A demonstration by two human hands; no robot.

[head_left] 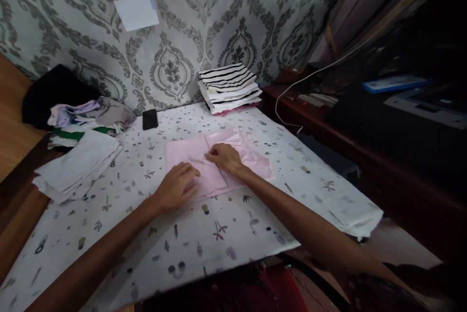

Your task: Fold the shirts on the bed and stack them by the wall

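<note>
Two hands work on one pink cloth near the middle of one counter: the left hand loosely open on it, the right hand curled, fingertips drawn together; whether they pinch fabric I cannot tell. Behind lie one phone and one folded stack; leftward, one clothing heap and one white pile
</note>
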